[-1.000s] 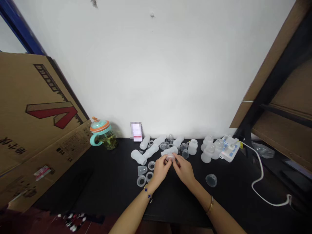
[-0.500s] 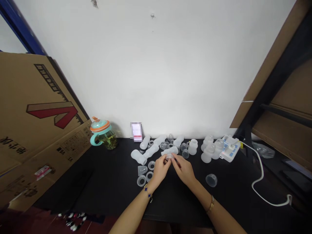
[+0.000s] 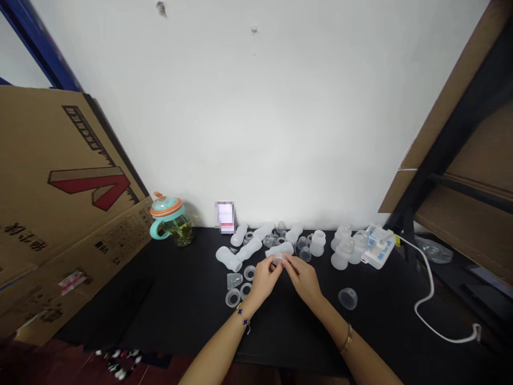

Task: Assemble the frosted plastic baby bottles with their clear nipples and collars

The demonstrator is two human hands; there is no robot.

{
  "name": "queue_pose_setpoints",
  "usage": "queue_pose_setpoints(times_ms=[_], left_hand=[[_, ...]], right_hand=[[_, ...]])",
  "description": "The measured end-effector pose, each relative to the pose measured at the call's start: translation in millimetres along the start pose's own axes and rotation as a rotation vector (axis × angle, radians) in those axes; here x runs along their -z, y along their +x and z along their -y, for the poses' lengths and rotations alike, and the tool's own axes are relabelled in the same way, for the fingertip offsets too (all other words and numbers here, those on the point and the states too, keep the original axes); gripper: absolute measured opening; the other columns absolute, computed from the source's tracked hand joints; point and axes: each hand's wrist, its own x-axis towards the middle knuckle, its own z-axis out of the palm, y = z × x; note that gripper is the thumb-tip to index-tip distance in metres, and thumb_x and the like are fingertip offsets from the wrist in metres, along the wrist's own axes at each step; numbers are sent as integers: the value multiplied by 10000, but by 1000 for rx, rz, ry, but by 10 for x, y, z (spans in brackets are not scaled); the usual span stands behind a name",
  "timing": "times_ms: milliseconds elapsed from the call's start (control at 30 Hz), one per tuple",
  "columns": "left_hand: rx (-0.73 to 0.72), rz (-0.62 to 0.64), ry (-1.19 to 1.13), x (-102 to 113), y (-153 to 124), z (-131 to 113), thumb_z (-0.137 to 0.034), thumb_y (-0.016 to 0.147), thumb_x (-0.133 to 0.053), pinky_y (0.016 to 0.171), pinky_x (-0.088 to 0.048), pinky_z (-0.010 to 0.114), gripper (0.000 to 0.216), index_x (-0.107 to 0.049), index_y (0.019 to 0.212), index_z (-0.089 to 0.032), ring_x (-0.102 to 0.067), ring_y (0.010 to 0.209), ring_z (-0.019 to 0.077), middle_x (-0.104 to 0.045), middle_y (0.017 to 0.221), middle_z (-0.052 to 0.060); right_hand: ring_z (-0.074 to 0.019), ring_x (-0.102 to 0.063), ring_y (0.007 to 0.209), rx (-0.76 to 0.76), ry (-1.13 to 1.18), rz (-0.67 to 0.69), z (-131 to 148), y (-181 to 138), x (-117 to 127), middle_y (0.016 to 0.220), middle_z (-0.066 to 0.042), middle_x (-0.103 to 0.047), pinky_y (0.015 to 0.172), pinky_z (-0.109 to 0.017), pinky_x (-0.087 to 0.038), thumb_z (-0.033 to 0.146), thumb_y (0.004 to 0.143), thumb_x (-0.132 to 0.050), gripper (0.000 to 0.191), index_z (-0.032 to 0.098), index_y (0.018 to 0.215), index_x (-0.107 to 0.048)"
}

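Note:
Between the fingertips of both hands is a translucent bottle ring [image 3: 279, 259], partly covered by the fingers. My left hand [image 3: 265, 276] grips its left side and my right hand [image 3: 301, 272] its right side, both closed. Just behind lies a frosted bottle body [image 3: 285, 247] on its side. More loose rings [image 3: 233, 298] and a clear cup-shaped piece [image 3: 234, 280] lie left of my left hand. To the right of my right hand is a clear dome cap [image 3: 348, 298]. Several capped bottles [image 3: 342, 254] stand farther right, beside an upright open bottle body [image 3: 318, 243].
The black table [image 3: 176, 299] meets a white wall. A teal-lidded glass jug [image 3: 180, 230] stands at the left, beside a large cardboard box [image 3: 72, 214]. A blurred phone-like panel [image 3: 226, 217] leans on the wall. On the right are a power strip [image 3: 379, 246] and its white cable [image 3: 430, 278].
The view has shifted slightly. Both hands remain together on the ring, which appears a little more tilted; the other parts stay in place.

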Motion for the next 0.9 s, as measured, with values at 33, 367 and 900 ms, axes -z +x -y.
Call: queue_pose_setpoints(times_ms=[33, 367, 900], left_hand=[[1, 6, -1, 1, 1, 1, -404, 900, -557, 568, -355, 241, 281, -644, 789, -162, -512, 584, 138, -616, 670, 3], [20, 27, 29, -3, 0, 50, -439, 908, -549, 549, -335, 240, 315, -602, 740, -178, -508, 556, 141, -577, 611, -11], [9, 90, 68, 8, -28, -14, -401, 937, -494, 574, -373, 252, 286, -633, 818, -181, -558, 560, 156, -646, 650, 9]], right_hand=[[-231, -717, 1009, 0, 0, 2, 1, 1, 0, 1132, -83, -748, 881, -330, -571, 352, 1003, -463, 329, 216, 1186, -700], [-227, -724, 986, 4, -14, 8, -4, 12, -1, 1109, -75, -756, 873, -322, -573, 344, 1000, -466, 315, 224, 1159, -709], [-232, -708, 1011, -32, -16, 51, 9, 18, 18, 1109, -82, -749, 884, -338, -558, 342, 1001, -457, 321, 210, 1144, -712]])
